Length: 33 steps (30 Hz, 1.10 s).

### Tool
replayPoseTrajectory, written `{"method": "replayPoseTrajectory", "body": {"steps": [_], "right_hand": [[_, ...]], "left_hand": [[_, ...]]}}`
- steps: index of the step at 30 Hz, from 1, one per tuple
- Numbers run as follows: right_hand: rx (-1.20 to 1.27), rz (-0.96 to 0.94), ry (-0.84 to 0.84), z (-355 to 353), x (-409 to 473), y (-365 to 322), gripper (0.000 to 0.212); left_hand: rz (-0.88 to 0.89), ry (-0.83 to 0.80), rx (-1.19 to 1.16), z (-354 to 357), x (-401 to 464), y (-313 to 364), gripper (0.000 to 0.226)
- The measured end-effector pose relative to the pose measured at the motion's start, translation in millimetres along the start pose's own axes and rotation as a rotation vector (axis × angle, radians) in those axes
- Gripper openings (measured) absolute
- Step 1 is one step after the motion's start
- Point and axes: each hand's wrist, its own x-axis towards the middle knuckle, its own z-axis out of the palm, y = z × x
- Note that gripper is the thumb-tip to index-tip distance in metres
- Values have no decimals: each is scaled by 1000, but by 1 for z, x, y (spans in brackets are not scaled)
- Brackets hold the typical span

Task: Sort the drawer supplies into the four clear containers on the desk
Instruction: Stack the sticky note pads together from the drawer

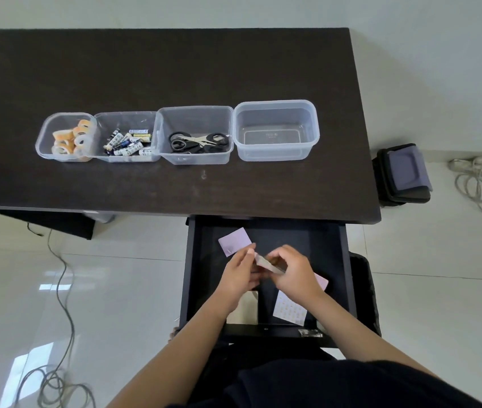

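Dark drawer (266,234), hands (266,269) – thin pale sticky-note stack (267,264)

Both bare forearms reach forward and down, converging toward middle. Left hand (241,273) palm turned inward, fingers curled, thumb up, pinching near end of thin flat pale stack of sticky notes (267,265). Right hand (292,269) knuckles up, fingers bent over, gripping stack's other end. Hands nearly touching.

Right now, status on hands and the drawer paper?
Left hand and right hand both gripping a paper stack over the open drawer. Loose sheets remain inside. Rightmost container empty, path clear.
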Motion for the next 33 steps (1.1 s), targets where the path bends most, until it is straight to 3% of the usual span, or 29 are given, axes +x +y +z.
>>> {"method": "replayPoseTrajectory", "body": {"steps": [2, 7, 13, 17, 22, 27, 33], "right_hand": [[20, -21, -36, 1, -3, -3, 21], [2, 21, -182, 2, -4, -8, 25], [57, 161, -40, 11, -5, 10, 17], [-138, 289, -213, 37, -9, 30, 21], [-426, 336, -434, 66, -18, 37, 54], [-485, 268, -413, 74, -21, 40, 26], [-224, 347, -420, 66, -15, 33, 19]], "left_hand": [[-54, 57, -94, -2, 2, 1, 25], [-6, 179, -73, -10, 1, -2, 6], [42, 198, 15, -36, -1, -4, 40], [67, 210, 109, -56, -8, -6, 53], [90, 225, 167, -71, -14, -10, 56], [92, 243, 185, -80, -17, -16, 56], [80, 231, 168, -83, -20, -21, 60]]}}
